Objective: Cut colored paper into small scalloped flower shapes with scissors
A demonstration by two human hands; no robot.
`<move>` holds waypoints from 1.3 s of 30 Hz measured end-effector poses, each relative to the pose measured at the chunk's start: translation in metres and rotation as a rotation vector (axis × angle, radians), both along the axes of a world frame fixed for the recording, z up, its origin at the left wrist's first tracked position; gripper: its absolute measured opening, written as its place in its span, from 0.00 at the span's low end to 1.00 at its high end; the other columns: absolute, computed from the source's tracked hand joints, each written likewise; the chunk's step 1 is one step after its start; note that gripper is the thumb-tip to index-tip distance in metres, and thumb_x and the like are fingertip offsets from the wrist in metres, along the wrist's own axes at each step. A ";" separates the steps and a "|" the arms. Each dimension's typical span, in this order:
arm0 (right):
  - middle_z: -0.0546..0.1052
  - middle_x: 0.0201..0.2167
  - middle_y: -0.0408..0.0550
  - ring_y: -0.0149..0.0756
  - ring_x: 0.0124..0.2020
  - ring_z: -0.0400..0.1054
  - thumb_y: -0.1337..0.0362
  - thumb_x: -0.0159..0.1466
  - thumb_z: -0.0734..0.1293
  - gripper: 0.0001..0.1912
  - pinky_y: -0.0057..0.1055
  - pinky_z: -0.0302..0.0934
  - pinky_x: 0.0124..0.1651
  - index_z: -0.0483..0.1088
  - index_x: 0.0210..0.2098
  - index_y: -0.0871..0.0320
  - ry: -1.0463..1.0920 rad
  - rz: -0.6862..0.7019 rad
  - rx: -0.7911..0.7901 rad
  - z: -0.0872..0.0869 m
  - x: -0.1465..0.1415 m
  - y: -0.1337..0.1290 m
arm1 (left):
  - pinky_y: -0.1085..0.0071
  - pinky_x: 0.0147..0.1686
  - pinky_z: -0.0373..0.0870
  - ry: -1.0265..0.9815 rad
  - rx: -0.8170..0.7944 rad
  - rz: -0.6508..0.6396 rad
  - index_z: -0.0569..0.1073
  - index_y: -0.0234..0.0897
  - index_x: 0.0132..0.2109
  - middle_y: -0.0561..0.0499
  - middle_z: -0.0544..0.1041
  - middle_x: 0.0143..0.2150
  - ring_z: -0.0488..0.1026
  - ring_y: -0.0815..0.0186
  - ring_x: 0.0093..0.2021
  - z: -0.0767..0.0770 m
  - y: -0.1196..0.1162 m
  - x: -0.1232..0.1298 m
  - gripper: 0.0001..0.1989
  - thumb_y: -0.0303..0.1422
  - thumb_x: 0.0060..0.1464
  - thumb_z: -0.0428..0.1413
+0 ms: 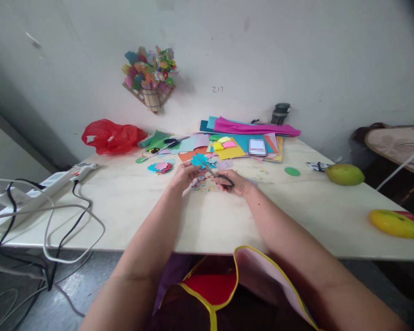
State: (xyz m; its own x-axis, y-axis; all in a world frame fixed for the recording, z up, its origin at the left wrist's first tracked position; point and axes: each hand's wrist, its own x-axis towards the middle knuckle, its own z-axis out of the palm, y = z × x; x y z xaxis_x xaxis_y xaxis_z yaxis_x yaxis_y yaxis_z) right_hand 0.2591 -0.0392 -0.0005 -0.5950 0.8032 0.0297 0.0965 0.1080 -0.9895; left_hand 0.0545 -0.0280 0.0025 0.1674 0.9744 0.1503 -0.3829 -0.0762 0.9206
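Observation:
My left hand [185,177] pinches a blue paper flower [199,160] by its lower left edge, above the table. The scissors [224,179] have black handles, and the fingers of my right hand [236,181] are wrapped round them. Their blades point up and left and lie against the blue flower; whether they are apart is too small to tell. Below my hands are small coloured paper scraps [203,186]. Left of my left hand sits a pile of cut paper flowers [161,167] in pink, blue and red. Pale purple paper flowers [224,164] lie just behind the scissors.
Coloured paper sheets [239,149] and a phone-like blurred rectangle [257,147] lie behind my hands. A red plastic bag [113,137] is at back left. Power strips [31,197] with loose cables occupy the left. Two mango-like fruits, one green [345,174] and one yellow [393,224], are at right.

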 end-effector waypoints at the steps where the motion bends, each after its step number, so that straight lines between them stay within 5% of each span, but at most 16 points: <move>1: 0.68 0.16 0.37 0.22 0.14 0.56 0.52 0.53 0.69 0.17 0.23 0.43 0.16 0.64 0.28 0.59 0.006 0.004 -0.003 0.000 0.000 0.000 | 0.64 0.41 0.75 0.003 0.002 0.006 0.75 0.30 0.32 0.46 0.80 0.31 0.79 0.60 0.34 0.000 0.000 0.000 0.09 0.27 0.39 0.62; 22: 0.71 0.18 0.41 0.23 0.14 0.59 0.49 0.54 0.70 0.20 0.22 0.44 0.15 0.65 0.27 0.60 0.079 -0.073 0.026 -0.003 -0.001 0.003 | 0.70 0.34 0.75 0.072 -0.031 -0.057 0.77 0.30 0.31 0.45 0.80 0.31 0.79 0.61 0.31 0.007 -0.007 0.005 0.13 0.28 0.32 0.65; 29: 0.71 0.18 0.41 0.23 0.14 0.60 0.48 0.54 0.69 0.20 0.22 0.44 0.14 0.66 0.28 0.60 0.086 -0.080 0.014 -0.005 -0.001 0.005 | 0.73 0.26 0.73 0.164 -0.058 -0.079 0.75 0.28 0.30 0.45 0.79 0.25 0.76 0.65 0.23 0.006 -0.006 0.003 0.13 0.30 0.34 0.66; 39: 0.72 0.19 0.42 0.25 0.14 0.61 0.46 0.54 0.68 0.22 0.23 0.45 0.15 0.69 0.33 0.61 0.136 -0.074 0.011 -0.003 -0.001 0.004 | 0.72 0.27 0.72 0.138 -0.093 0.001 0.74 0.28 0.29 0.45 0.79 0.27 0.76 0.66 0.23 0.008 -0.007 0.005 0.10 0.29 0.40 0.66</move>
State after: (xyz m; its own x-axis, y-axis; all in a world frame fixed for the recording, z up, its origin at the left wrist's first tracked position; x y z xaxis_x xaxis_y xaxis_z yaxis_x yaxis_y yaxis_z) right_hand 0.2578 -0.0357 -0.0031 -0.5243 0.8437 0.1152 -0.0303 0.1167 -0.9927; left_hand 0.0595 -0.0349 0.0108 0.1796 0.9831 0.0351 -0.2519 0.0115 0.9677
